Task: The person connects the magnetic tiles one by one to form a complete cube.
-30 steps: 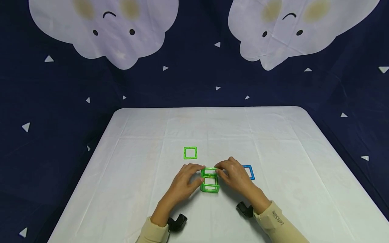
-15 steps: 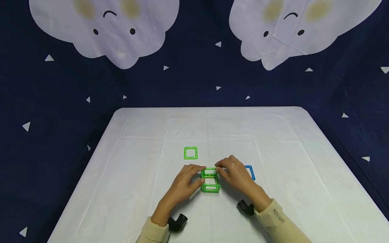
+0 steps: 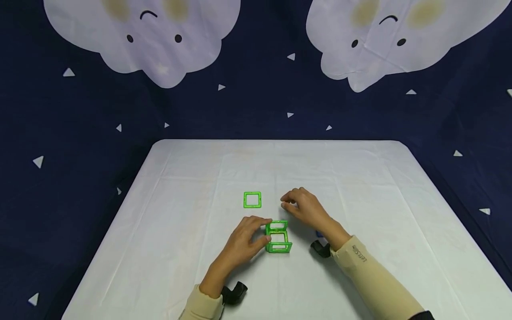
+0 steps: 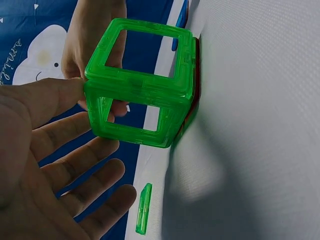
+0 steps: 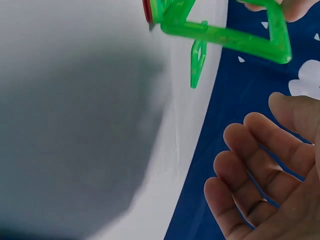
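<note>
A partly built box of green square magnetic tiles (image 3: 278, 250) stands near the middle of the white table. With thumb and fingertips, my left hand (image 3: 238, 243) holds its left side. In the left wrist view, a dark red edge (image 4: 196, 80) shows at the base of the box. My right hand (image 3: 306, 208) is above the table, beyond and right of the box, fingers loosely bent around nothing. One loose green square tile (image 3: 252, 206) lies flat farther back, left of the right hand.
A blue tile (image 3: 318, 234) lies right of the box, mostly hidden under the right wrist. The white table (image 3: 200, 169) ends at a dark blue cloth backdrop (image 3: 256, 111) with clouds. A black wrist mount (image 3: 234, 293) sits by the left sleeve.
My right hand has let go of the box's right side and moved forward, away from it. The blue tile is now mostly covered by the right arm. The left hand stays in place.
</note>
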A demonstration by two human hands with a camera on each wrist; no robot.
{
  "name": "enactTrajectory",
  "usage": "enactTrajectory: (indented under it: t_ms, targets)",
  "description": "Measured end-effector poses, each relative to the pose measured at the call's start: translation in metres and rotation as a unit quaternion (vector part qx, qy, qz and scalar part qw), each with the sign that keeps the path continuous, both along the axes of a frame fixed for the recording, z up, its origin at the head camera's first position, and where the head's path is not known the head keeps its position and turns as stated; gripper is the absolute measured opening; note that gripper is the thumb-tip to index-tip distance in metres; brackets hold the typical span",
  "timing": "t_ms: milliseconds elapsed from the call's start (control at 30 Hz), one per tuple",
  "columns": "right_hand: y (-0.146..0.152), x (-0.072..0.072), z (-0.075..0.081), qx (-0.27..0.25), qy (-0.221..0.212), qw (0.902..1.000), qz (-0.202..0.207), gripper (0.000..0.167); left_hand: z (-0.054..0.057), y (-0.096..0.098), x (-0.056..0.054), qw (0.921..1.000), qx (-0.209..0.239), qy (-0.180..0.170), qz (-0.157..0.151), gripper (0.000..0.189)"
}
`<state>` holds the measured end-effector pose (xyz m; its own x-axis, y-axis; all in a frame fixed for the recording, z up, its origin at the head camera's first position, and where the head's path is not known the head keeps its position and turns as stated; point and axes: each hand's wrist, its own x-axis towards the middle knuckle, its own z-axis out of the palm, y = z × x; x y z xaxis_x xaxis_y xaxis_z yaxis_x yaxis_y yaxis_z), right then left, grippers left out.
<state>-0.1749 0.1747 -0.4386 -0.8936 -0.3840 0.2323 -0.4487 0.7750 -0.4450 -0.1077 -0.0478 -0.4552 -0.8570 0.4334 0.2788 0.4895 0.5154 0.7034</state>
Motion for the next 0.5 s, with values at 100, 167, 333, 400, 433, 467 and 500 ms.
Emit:
enactTrajectory:
  t_ms: [100, 167, 333, 400, 433, 467, 500]
  targets:
    - [-0.005, -0.01, -0.001, 0.011, -0.007, 0.9999, 0.011, 0.018, 0.0, 0.0, 0.001, 1.0, -0.002, 0.0, 0.006, 0.039]
    - [-0.008, -0.016, 0.0, 0.017, -0.013, 0.9996, 0.018, 0.02, 0.0, 0.0, 0.002, 1.0, -0.002, 0.0, 0.009, 0.038]
    - [-0.015, -0.03, 0.002, 0.027, -0.021, 0.9986, 0.042, 0.023, 0.0, 0.0, 0.003, 0.9998, -0.005, -0.001, 0.017, 0.039]
    - [-0.017, -0.035, 0.002, 0.03, -0.02, 0.9982, 0.047, 0.023, -0.001, 0.0, 0.004, 0.9998, -0.006, 0.001, 0.019, 0.039]
    - [-0.018, -0.037, 0.002, 0.032, -0.019, 0.9981, 0.049, 0.023, 0.0, 0.0, 0.004, 0.9998, -0.007, 0.001, 0.02, 0.039]
    - [-0.019, -0.039, 0.002, 0.034, -0.019, 0.998, 0.05, 0.024, 0.0, 0.0, 0.004, 0.9998, -0.007, 0.003, 0.021, 0.039]
    - [-0.02, -0.041, 0.002, 0.035, -0.02, 0.9979, 0.05, 0.024, 0.0, 0.0, 0.005, 0.9997, -0.007, 0.005, 0.021, 0.039]
